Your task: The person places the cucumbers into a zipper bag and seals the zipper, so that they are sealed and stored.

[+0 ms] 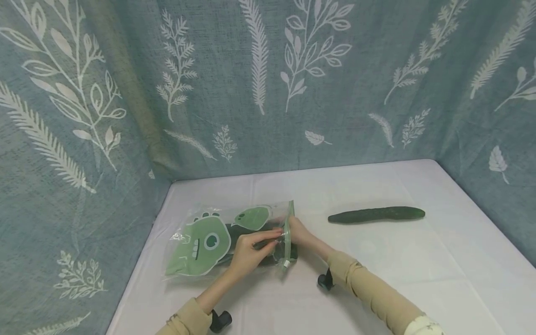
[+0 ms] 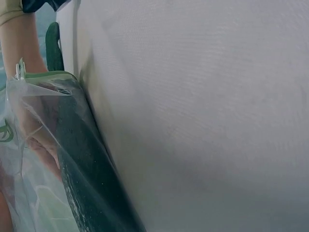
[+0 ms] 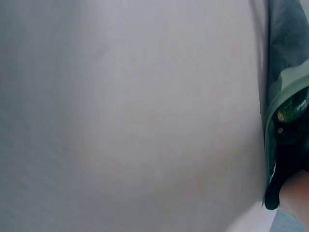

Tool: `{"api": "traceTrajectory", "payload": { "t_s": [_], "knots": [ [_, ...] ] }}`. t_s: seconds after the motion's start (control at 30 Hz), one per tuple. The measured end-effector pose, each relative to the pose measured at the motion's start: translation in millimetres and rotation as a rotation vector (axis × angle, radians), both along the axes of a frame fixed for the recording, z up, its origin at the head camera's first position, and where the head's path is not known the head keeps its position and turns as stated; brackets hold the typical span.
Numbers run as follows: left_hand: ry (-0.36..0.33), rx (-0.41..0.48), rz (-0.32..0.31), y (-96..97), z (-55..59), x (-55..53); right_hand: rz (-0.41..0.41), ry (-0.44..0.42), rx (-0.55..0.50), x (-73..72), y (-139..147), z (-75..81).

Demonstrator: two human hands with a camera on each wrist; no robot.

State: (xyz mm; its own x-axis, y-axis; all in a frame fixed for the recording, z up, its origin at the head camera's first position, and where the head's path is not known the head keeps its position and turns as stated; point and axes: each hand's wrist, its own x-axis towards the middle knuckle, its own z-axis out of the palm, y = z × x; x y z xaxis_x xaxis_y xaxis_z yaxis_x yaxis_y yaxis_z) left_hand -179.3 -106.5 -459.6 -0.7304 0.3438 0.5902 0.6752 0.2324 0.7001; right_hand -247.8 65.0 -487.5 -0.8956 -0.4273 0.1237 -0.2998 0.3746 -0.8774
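Observation:
A clear zip bag with green cartoon-monster prints lies on its side, its green zip edge at the right. Dark green cucumbers are inside, their ends showing at the bag's mouth in the right wrist view. My left hand pinches the upper film close to the zip edge. Through the mouth reaches my right hand; in the left wrist view its extended fingers show through the film beside a cucumber. The film partly hides those fingertips.
Another cucumber lies on the white-covered table, right of the bag. A blue-green leaf-patterned curtain hangs behind the table and at both sides. Dark wrist cameras sit below the sleeves.

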Motion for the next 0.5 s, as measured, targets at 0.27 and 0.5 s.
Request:
{"api": "traceTrajectory", "payload": {
  "t_s": [0.27,0.5],
  "knots": [
    [0.006,-0.012,0.012,0.2,5.1,2.5,-0.052,-0.046,0.034,-1.5,-1,1.1],
    [0.014,-0.02,0.0,3.7,29.9,14.6,-0.05,-0.031,0.066,-2.1,1,5.2]
  ]
}}
